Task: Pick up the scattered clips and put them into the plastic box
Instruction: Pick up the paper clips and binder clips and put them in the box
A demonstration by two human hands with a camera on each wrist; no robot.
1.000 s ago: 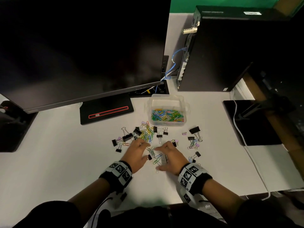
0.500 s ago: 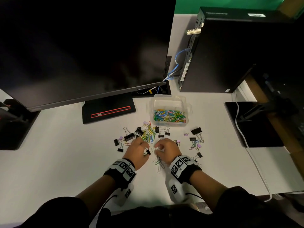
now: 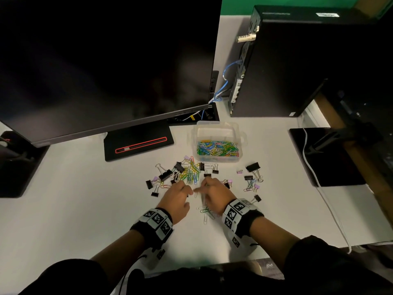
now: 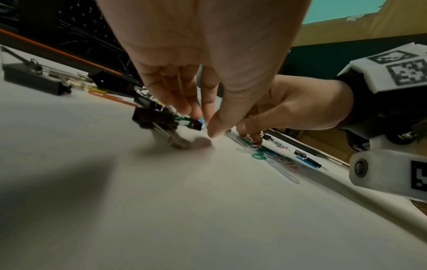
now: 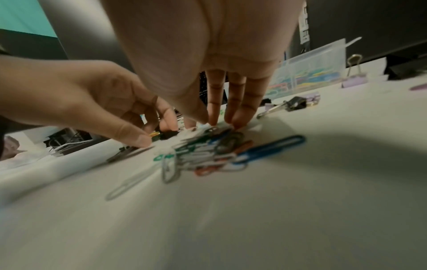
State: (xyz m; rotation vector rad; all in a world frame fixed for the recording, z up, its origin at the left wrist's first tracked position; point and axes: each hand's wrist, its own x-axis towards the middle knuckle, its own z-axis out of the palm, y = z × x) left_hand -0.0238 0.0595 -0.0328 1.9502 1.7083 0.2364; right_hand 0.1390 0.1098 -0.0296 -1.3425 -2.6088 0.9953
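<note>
A clear plastic box (image 3: 219,124) holding colored paper clips stands behind the mess. Colored paper clips (image 3: 191,173) and black binder clips (image 3: 253,167) lie scattered in front of it. My left hand (image 3: 187,191) has its fingers and thumb curled down, pinching a small black binder clip (image 4: 196,125) on the table. My right hand (image 3: 200,189) is close beside it, fingers straight. Its fingertips (image 5: 238,122) press on a heap of paper clips (image 5: 208,151). A larger black binder clip (image 4: 157,117) lies by my left fingers.
A big dark monitor (image 3: 106,60) with a black stand base (image 3: 138,143) overhangs the back left. A black computer tower (image 3: 297,60) stands at the back right. A black pad (image 3: 327,156) and a white cable (image 3: 314,167) lie on the right.
Both hands have drawn together and moved a little toward the clip pile. The right hand slid left, dragging paper clips along with it.
</note>
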